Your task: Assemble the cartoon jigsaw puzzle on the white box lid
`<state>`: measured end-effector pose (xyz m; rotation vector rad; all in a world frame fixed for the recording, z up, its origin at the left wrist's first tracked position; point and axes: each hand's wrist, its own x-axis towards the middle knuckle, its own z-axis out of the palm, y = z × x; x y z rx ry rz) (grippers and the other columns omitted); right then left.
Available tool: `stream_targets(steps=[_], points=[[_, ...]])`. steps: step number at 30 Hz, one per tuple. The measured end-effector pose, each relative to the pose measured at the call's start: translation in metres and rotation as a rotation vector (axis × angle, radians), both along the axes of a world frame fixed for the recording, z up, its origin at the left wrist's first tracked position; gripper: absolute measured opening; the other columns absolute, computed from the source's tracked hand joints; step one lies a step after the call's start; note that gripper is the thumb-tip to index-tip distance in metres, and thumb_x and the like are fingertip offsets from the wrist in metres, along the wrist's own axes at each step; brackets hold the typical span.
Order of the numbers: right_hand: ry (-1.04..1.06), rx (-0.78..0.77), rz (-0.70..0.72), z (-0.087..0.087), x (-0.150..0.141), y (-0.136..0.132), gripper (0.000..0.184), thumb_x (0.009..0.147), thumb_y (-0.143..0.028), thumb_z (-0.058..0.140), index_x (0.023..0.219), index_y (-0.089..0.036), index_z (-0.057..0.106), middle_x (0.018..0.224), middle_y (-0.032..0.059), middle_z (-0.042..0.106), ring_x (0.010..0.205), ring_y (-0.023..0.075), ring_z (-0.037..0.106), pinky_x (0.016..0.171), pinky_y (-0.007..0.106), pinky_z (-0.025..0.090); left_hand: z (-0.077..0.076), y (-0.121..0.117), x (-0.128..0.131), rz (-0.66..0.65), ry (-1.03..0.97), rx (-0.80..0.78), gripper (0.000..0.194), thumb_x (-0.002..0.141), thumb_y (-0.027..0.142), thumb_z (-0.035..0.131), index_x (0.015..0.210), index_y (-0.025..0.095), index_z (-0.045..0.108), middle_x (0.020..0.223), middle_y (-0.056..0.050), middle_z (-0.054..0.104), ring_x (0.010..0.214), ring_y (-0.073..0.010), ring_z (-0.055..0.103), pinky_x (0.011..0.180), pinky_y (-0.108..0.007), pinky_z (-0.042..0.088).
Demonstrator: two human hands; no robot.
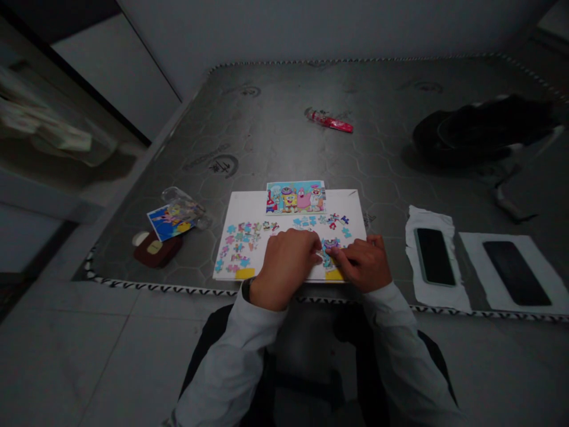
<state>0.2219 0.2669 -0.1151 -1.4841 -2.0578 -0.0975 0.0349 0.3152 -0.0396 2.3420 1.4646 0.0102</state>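
Note:
A white board (284, 271) lies near the front edge of the mat, with a jigsaw puzzle spread over it. My left hand (288, 261) is closed, its thumb and fingertips at the left side of a partly joined patch of jigsaw pieces (331, 244). From the right, my right hand (367, 262) has its curled fingers and thumb closed at the same patch. The fingers partly hide the pieces between them. Loose jigsaw pieces (240, 246) are scattered on the board's left side. Behind them lies the colorful cartoon reference picture (296, 198).
Left of the board are a clear plastic bottle (186, 204), a blue picture card (166, 224) and a dark red case (155, 252). Two phones (434, 256) (516, 273) rest on white cloths at right. A red package (331, 121) and a black bag-like object (480, 133) lie farther back.

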Motion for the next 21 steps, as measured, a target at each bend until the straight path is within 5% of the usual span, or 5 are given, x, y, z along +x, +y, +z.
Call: stream_targets(steps=[13,21], points=[[-0.012,0.009,0.003,0.002,0.000,0.001,0.053,0.100,-0.037,0.049,0.052,-0.021,0.062,0.047,-0.0041,0.055,0.054,0.0108,0.046,0.076,0.034,0.024,-0.009,-0.004,0.013,0.031,0.024,-0.014,0.012,0.082,0.039,0.074,0.089,0.029,0.078,0.085,-0.003,0.076,0.086,-0.0242,0.069,0.074,-0.033,0.049],[0.006,-0.003,0.001,0.001,0.000,0.000,0.051,0.100,-0.038,0.051,0.053,-0.021,0.064,0.048,-0.0031,0.058,0.055,0.0110,0.048,0.077,0.035,0.025,0.002,-0.008,0.009,0.037,0.065,-0.004,0.013,0.082,0.037,0.074,0.092,0.029,0.077,0.088,-0.003,0.076,0.089,-0.0249,0.070,0.076,-0.034,0.049]])
